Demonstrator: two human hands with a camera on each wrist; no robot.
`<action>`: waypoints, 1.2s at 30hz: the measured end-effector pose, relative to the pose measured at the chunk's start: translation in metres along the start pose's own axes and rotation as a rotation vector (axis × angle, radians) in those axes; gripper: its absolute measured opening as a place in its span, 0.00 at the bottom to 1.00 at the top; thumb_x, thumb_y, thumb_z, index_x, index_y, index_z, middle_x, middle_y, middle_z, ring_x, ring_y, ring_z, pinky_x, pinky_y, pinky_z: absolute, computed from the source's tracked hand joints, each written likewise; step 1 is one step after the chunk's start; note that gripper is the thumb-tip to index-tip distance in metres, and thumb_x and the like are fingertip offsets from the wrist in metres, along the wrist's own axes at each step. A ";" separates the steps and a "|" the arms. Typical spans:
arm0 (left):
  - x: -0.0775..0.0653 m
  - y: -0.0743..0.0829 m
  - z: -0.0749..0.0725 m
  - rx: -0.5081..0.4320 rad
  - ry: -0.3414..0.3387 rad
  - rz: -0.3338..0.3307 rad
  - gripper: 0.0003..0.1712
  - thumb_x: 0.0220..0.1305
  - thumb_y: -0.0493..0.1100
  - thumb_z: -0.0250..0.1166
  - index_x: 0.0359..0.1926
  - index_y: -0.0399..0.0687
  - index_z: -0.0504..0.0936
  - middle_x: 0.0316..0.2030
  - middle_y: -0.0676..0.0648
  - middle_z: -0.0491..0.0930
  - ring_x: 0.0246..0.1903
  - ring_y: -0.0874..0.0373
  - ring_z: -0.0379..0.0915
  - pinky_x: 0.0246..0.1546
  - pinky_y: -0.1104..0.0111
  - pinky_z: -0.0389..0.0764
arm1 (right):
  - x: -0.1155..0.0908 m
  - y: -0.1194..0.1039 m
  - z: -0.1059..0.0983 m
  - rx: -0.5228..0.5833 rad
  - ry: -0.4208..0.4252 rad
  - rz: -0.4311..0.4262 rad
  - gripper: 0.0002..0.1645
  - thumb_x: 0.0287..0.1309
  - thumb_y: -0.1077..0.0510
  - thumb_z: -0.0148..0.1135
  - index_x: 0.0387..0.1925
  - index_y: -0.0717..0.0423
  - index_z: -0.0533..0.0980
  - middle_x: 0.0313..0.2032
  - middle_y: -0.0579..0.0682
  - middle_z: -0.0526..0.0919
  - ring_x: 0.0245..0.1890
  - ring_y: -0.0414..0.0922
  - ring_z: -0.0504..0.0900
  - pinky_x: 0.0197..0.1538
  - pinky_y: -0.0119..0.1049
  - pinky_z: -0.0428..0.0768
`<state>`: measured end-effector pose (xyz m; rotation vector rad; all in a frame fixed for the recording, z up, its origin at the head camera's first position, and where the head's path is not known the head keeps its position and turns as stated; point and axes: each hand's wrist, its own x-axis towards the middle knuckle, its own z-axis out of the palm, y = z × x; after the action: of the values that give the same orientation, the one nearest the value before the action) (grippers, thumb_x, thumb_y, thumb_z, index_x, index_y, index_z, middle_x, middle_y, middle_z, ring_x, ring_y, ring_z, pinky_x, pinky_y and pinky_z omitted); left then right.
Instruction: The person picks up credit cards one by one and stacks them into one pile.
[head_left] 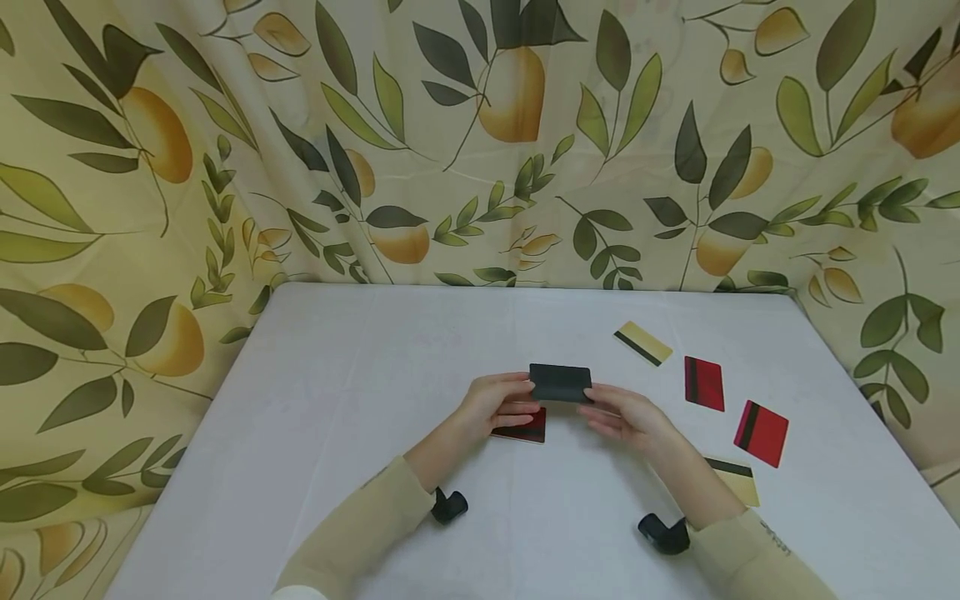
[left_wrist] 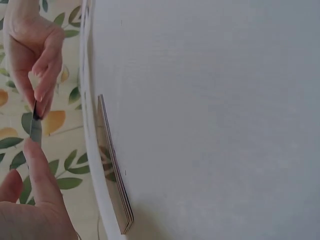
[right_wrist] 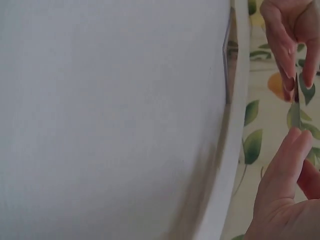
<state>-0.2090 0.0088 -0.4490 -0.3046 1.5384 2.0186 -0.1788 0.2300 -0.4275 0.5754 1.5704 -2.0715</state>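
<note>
A dark card (head_left: 560,383) is held up over the table between both hands. My left hand (head_left: 497,403) pinches its left end, while the fingers of my right hand (head_left: 630,417) grip the opposite end. Seen from the left wrist, the card (left_wrist: 36,127) appears nearly edge-on between the fingertips. Below the left hand lies a red card with a black stripe (head_left: 531,430), partly covered by the fingers. From the left wrist it shows as a small stack of cards (left_wrist: 115,170) lying on the white cloth.
To the right lie a yellow striped card (head_left: 643,342), two red striped cards (head_left: 703,383) and another yellow card (head_left: 735,482), partly hidden by the right forearm. White cloth covers the table (head_left: 360,358). A leaf-and-fruit patterned curtain (head_left: 480,192) hangs behind it.
</note>
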 end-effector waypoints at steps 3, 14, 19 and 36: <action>-0.004 -0.003 -0.003 -0.008 0.033 0.017 0.23 0.55 0.38 0.65 0.54 0.44 0.76 0.37 0.42 0.83 0.34 0.51 0.82 0.35 0.64 0.82 | -0.002 0.005 0.008 0.019 -0.005 0.005 0.26 0.59 0.59 0.58 0.57 0.61 0.62 0.29 0.45 0.83 0.30 0.39 0.84 0.36 0.29 0.82; -0.020 -0.014 -0.019 -0.006 0.079 0.029 0.24 0.57 0.33 0.62 0.57 0.39 0.73 0.33 0.37 0.83 0.29 0.52 0.82 0.32 0.63 0.83 | -0.003 0.026 0.031 -0.056 0.049 -0.035 0.31 0.59 0.59 0.58 0.60 0.66 0.60 0.30 0.46 0.84 0.27 0.39 0.84 0.32 0.30 0.82; -0.023 -0.017 -0.027 0.000 0.101 0.023 0.25 0.56 0.33 0.62 0.57 0.39 0.73 0.33 0.38 0.83 0.26 0.54 0.82 0.31 0.63 0.83 | -0.004 0.032 0.036 -0.093 0.051 -0.038 0.29 0.59 0.60 0.58 0.59 0.66 0.62 0.29 0.49 0.84 0.25 0.40 0.84 0.27 0.29 0.81; -0.024 -0.026 -0.042 0.161 0.105 0.040 0.26 0.57 0.33 0.62 0.58 0.41 0.72 0.25 0.41 0.83 0.18 0.59 0.80 0.19 0.70 0.81 | 0.001 0.045 0.048 -0.208 0.060 -0.056 0.33 0.57 0.63 0.58 0.64 0.59 0.61 0.26 0.53 0.85 0.20 0.39 0.83 0.21 0.27 0.80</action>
<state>-0.1813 -0.0331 -0.4711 -0.3219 1.7727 1.9216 -0.1549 0.1730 -0.4499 0.5279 1.8279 -1.9146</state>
